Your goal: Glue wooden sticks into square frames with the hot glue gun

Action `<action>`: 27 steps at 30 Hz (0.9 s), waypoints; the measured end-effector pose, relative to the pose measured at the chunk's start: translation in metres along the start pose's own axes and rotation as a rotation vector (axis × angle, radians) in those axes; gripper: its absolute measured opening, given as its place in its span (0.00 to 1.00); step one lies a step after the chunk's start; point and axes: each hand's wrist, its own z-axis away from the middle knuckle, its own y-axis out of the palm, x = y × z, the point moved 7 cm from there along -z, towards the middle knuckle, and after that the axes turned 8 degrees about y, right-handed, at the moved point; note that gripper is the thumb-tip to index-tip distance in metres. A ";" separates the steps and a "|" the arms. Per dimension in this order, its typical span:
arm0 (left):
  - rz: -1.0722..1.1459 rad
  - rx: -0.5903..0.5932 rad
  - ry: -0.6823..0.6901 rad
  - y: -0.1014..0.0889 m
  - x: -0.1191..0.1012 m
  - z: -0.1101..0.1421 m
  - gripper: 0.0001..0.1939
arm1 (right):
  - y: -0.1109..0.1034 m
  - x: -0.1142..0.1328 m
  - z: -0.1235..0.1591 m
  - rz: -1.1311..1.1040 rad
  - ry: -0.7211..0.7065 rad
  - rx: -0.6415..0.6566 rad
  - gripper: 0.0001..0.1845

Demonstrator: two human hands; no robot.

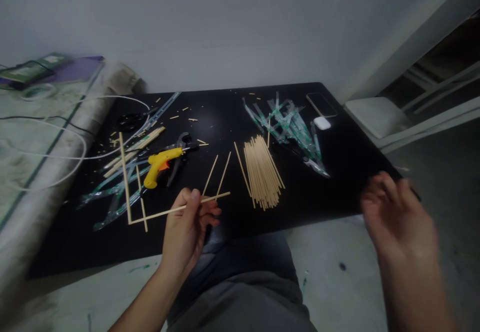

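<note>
My left hand pinches a thin wooden stick between thumb and fingers, just above the front of the black table. At its left end this stick meets a longer stick in an L-shaped corner. Another stick crosses it near that corner, and two short sticks lie just beyond the hand; whether these are joined to it I cannot tell. Off the table's right edge, my right hand is raised and blurred, fingers loosely bent and apart, with nothing visible in it. A bundle of sticks lies between the hands.
A yellow glue gun rests beside dark pliers. Clear-green plastic strips are heaped at the back right, near a phone and a white case. White cable loops over the left side. Dark-handled scissors lie behind.
</note>
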 end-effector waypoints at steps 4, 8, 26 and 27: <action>0.003 0.061 -0.004 0.011 0.005 0.002 0.33 | 0.004 -0.035 0.012 0.195 0.060 0.096 0.12; -0.019 0.121 -0.006 0.022 0.007 0.011 0.32 | 0.063 -0.131 0.083 0.535 0.316 0.670 0.17; -0.259 0.445 -0.184 0.007 0.034 0.023 0.29 | 0.119 -0.087 0.116 0.626 -0.402 0.716 0.10; -0.281 0.497 -0.212 0.008 0.036 0.025 0.28 | 0.125 -0.079 0.119 0.647 -0.496 0.727 0.09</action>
